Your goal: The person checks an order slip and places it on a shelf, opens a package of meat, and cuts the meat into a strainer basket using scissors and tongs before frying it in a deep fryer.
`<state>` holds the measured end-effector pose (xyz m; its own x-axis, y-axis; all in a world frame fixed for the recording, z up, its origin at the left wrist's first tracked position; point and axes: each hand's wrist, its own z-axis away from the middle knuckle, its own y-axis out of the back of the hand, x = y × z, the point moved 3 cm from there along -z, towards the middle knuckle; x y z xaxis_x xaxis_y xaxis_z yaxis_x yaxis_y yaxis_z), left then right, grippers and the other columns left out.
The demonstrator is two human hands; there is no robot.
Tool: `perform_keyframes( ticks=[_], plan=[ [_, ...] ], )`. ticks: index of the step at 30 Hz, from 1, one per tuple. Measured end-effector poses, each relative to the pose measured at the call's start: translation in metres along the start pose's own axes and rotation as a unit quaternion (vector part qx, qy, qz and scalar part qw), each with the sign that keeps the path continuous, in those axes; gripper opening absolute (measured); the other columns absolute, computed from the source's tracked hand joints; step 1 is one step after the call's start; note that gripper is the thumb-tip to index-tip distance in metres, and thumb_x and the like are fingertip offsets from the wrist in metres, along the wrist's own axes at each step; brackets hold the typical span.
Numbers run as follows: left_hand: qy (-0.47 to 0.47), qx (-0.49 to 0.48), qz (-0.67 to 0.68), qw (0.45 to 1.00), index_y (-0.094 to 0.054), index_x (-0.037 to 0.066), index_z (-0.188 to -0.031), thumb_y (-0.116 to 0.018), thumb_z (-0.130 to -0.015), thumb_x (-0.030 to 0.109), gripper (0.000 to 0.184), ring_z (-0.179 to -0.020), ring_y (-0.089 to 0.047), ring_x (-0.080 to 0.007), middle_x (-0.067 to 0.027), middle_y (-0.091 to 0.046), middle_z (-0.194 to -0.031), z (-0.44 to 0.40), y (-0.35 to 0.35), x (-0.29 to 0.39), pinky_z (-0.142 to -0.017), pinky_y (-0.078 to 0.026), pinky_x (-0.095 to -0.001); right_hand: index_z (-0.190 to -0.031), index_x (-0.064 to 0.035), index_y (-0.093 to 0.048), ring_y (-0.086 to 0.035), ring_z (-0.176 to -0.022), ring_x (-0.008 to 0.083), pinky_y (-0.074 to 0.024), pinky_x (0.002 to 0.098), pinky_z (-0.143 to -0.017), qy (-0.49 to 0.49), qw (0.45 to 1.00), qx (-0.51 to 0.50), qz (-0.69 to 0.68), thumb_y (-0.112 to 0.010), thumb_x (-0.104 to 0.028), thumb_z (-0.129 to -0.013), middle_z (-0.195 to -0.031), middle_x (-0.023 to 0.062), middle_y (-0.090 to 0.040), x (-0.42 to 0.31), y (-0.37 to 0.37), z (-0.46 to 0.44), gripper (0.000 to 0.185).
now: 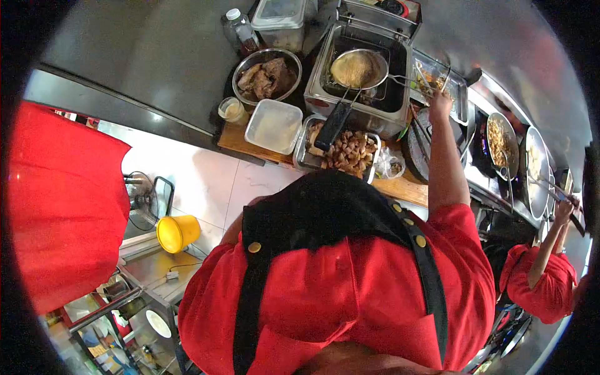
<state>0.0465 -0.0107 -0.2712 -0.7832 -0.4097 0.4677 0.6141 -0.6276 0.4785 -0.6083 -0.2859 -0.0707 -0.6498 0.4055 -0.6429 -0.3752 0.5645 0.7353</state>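
Observation:
My right hand [441, 103] is closed round the thin metal handle of a round strainer [382, 66]. The strainer, with golden-brown food [354, 69] in it, is over the deep fryer [391, 122]. A black basket handle [333, 125] sticks out from the fryer toward my body. Below my right hand lies a metal tray [461, 103] with bits of food, partly covered by the hand. My left hand is out of sight; only a bit of that arm shows beside the black apron [325, 200].
A metal tray of browned chunks [353, 153], a plastic tub [274, 127], a bowl of meat [267, 78], a jar [233, 111] and a bottle [240, 30] crowd the counter. Pans [502, 142] stand right, near a co-worker's hands [565, 209]. A yellow bucket [178, 233] is behind left.

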Motion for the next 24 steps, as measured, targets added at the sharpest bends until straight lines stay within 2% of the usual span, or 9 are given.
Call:
perform_keyframes(
  ticks=[3,7,9,11,15,17,20,23,24],
  plan=[
    [-0.002,-0.005,-0.001,1.000,-0.056,0.000,-0.112,-0.054,-0.084,0.020,0.034,-0.095,-0.058,-0.0210,-0.0147,-0.061,-0.102,0.001,0.006,-0.005,-0.083,-0.045,-0.0305,-0.091,0.0000,-0.062,-0.059,-0.088,0.0357,-0.0464,0.0407,-0.077,-0.077,0.994,0.051,-0.057,-0.049,-0.016,-0.080,-0.096,0.0220,-0.061,-0.008,0.014,0.007,0.024],
    [-0.010,-0.007,0.003,1.000,-0.056,0.000,-0.112,-0.054,-0.085,0.020,0.034,-0.095,-0.058,-0.0210,-0.0144,-0.061,-0.103,0.000,0.001,-0.005,-0.084,-0.045,-0.0305,-0.087,0.0026,-0.063,-0.059,-0.083,0.0417,-0.0450,0.0446,-0.074,0.132,0.990,0.019,0.048,-0.045,-0.026,-0.083,-0.087,0.0270,-0.061,0.014,-0.012,-0.002,0.034],
    [-0.016,-0.009,0.005,1.000,-0.056,0.000,-0.112,-0.054,-0.085,0.020,0.034,-0.096,-0.058,-0.0211,-0.0142,-0.061,-0.104,-0.001,-0.001,-0.001,-0.084,-0.045,-0.0305,-0.086,0.0024,-0.063,-0.059,-0.082,0.0417,-0.0446,0.0449,-0.075,-0.085,0.979,0.001,-0.183,-0.045,-0.026,-0.083,-0.086,0.0272,-0.061,0.038,-0.018,-0.016,0.034],
    [-0.022,-0.008,0.006,1.000,-0.056,0.000,-0.113,-0.054,-0.085,0.020,0.034,-0.096,-0.058,-0.0211,-0.0141,-0.061,-0.104,-0.004,-0.004,0.005,-0.084,-0.045,-0.0305,-0.087,0.0018,-0.063,-0.059,-0.082,0.0413,-0.0441,0.0453,-0.075,-0.140,0.981,0.050,-0.126,-0.044,-0.028,-0.084,-0.084,0.0274,-0.061,-0.021,0.024,0.027,0.035],
    [-0.039,-0.007,0.008,0.999,-0.056,0.000,-0.113,-0.054,-0.085,0.021,0.035,-0.096,-0.058,-0.0212,-0.0138,-0.061,-0.105,-0.009,-0.004,0.024,-0.084,-0.044,-0.0305,-0.087,0.0003,-0.064,-0.059,-0.082,0.0409,-0.0452,0.0447,-0.075,-0.039,0.997,-0.047,-0.055,-0.043,-0.032,-0.085,-0.086,0.0248,-0.062,-0.038,0.042,0.035,0.039],
    [-0.045,-0.008,0.006,0.999,-0.056,0.000,-0.113,-0.053,-0.086,0.021,0.035,-0.096,-0.057,-0.0212,-0.0136,-0.061,-0.106,-0.008,-0.004,0.033,-0.084,-0.044,-0.0305,-0.074,-0.0023,-0.058,-0.051,-0.054,0.0177,-0.0385,0.0353,-0.049,-0.075,0.988,0.042,-0.125,-0.050,-0.022,-0.086,-0.060,0.0092,-0.053,0.004,0.011,0.008,0.025],
    [-0.055,-0.005,0.006,0.998,-0.056,0.000,-0.114,-0.053,-0.086,0.021,0.035,-0.097,-0.057,-0.0212,-0.0134,-0.061,-0.106,-0.005,-0.002,0.048,-0.085,-0.044,-0.0305,-0.084,-0.0012,-0.062,-0.051,-0.057,0.0184,-0.0395,0.0347,-0.052,0.118,0.984,-0.021,-0.136,-0.051,-0.024,-0.085,-0.064,0.0111,-0.056,0.047,-0.027,-0.008,0.025],
    [-0.065,-0.006,0.004,0.998,-0.056,0.000,-0.114,-0.053,-0.086,0.021,0.035,-0.097,-0.057,-0.0213,-0.0131,-0.060,-0.107,-0.003,-0.002,0.059,-0.085,-0.044,-0.0305,-0.089,-0.0006,-0.064,-0.055,-0.061,0.0226,-0.0415,0.0355,-0.058,-0.132,0.984,-0.019,-0.121,-0.052,-0.025,-0.085,-0.071,0.0146,-0.061,-0.007,0.036,0.033,0.028],
    [-0.068,-0.007,0.002,0.998,-0.055,0.000,-0.114,-0.053,-0.086,0.022,0.035,-0.097,-0.057,-0.0213,-0.0131,-0.060,-0.107,-0.002,-0.002,0.064,-0.085,-0.044,-0.0305,-0.087,-0.0012,-0.063,-0.057,-0.062,0.0260,-0.0422,0.0366,-0.058,-0.083,0.990,-0.006,-0.113,-0.050,-0.025,-0.085,-0.073,0.0157,-0.061,-0.033,0.055,0.051,0.027]
  ],
)
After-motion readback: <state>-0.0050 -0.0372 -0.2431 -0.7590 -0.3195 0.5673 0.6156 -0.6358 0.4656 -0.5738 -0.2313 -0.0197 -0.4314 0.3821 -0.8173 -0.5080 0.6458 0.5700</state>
